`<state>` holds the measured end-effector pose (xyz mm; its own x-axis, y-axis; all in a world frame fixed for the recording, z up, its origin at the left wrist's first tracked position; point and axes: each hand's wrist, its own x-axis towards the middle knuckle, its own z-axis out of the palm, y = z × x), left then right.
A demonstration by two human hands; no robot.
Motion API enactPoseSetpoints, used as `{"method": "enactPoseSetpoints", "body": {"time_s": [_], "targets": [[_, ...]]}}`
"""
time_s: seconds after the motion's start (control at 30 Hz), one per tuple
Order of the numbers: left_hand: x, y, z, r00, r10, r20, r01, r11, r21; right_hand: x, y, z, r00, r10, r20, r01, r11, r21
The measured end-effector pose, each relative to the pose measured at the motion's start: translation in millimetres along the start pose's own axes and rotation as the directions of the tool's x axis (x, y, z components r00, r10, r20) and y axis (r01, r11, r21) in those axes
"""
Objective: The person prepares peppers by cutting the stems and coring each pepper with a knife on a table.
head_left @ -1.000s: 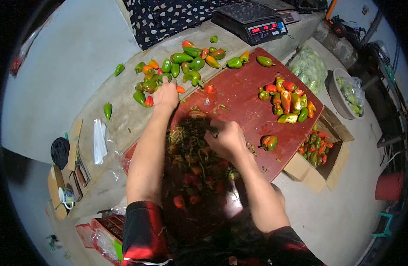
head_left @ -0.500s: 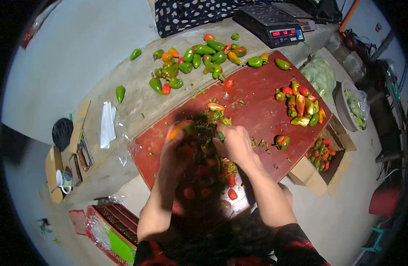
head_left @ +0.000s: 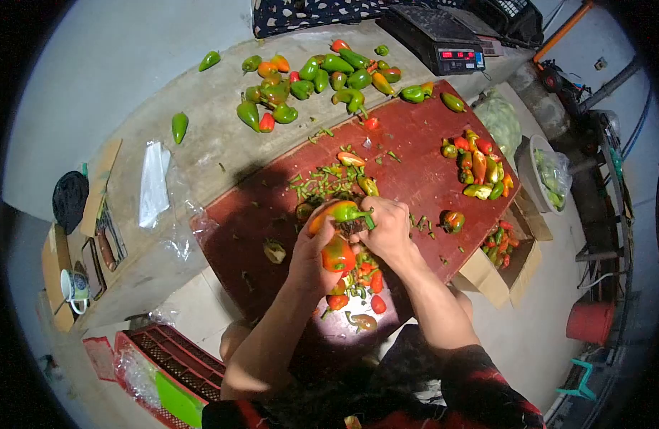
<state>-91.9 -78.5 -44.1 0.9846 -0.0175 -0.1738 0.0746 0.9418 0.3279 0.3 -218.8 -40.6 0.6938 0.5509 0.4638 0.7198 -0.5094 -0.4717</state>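
Holds an orange-green pepper point(head_left: 339, 211) in the left hand point(head_left: 314, 242) near the frame's centre, above a red table point(head_left: 414, 159). Curls the right hand point(head_left: 388, 230) narrowly beside the green stem point(head_left: 370, 219); cannot tell with what inside. Shows more peppers point(head_left: 337, 63) at upper centre, a scale point(head_left: 419, 32) at upper right, a cardboard box point(head_left: 524, 274) at right.

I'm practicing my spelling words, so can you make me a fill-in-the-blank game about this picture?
1. The left hand holds an orange-and-green pepper, and the right hand is close to the thin green ____ at its end.
2. The lit digits on the black scale are ____.
3. The cardboard box on the floor holds many ____.
4. On the counter, the pepper nearest the white plastic is ____ in color.

Missing words: stem, red, peppers, green.
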Motion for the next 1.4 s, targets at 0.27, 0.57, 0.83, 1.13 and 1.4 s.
{"method": "enactPoseSetpoints", "body": {"time_s": [0.27, 0.57, 0.83, 1.13, 1.4], "targets": [[-1, -2, 10, 0.999, 0.046, 0.029, -0.051, 0.975, 0.218, 1, 1, 0, 0.998, -0.020, -0.062, 0.019, 0.999, -0.026], [2, -9, 6, 0.999, 0.051, -0.014, -0.045, 0.959, 0.281, 3, 5, -3, 0.997, -0.010, -0.078, 0.009, 1.000, -0.021], [-2, -7, 12, 0.998, 0.049, -0.050, -0.029, 0.939, 0.343, 8, 14, -8, 0.995, 0.090, -0.044, -0.096, 0.983, -0.160], [-3, 7, 14, 1.000, -0.014, -0.014, 0.016, 0.993, 0.115, 20, 61, -49, 0.907, 0.365, -0.211, -0.409, 0.881, -0.236], [13, 14, 15, 0.967, 0.065, -0.248, -0.027, 0.988, 0.154, 23, 49, -48, 0.899, 0.414, -0.143, -0.435, 0.882, -0.181]]}}
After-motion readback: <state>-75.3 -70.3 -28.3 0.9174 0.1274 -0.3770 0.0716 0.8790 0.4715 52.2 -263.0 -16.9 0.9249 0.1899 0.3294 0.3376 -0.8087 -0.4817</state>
